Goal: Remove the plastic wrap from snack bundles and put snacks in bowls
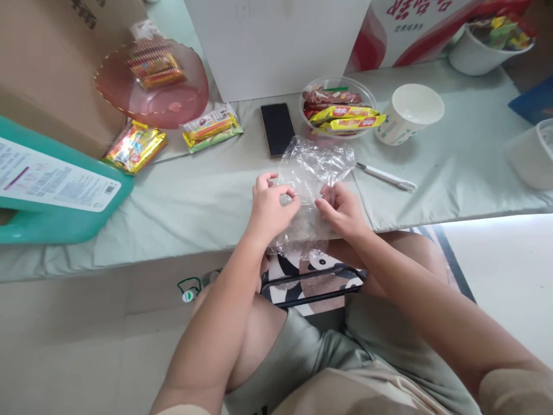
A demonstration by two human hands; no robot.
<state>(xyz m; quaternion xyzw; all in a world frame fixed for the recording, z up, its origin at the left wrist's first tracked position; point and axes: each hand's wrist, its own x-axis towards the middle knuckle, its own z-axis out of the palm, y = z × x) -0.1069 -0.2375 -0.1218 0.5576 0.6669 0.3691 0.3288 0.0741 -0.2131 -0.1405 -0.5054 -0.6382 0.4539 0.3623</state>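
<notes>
From where I stand, the clear plastic film lies on the near side of the phone, a little to its right, and droops over the edge of the worktop. The left hand has thumb and forefinger pinched together, seemingly on the film; the right hand grips it between thumb and curled fingers. Film this thin could tear if the hands pulled apart hard, or slip off toward the lap through its drooping end. Its far edge, close by the phone, might snag the slim white tool to the phone's right. The film's see-through folds hide its layers, and I can't tell whether it's a bag. The left fingertips' exact contact is unclear.
</notes>
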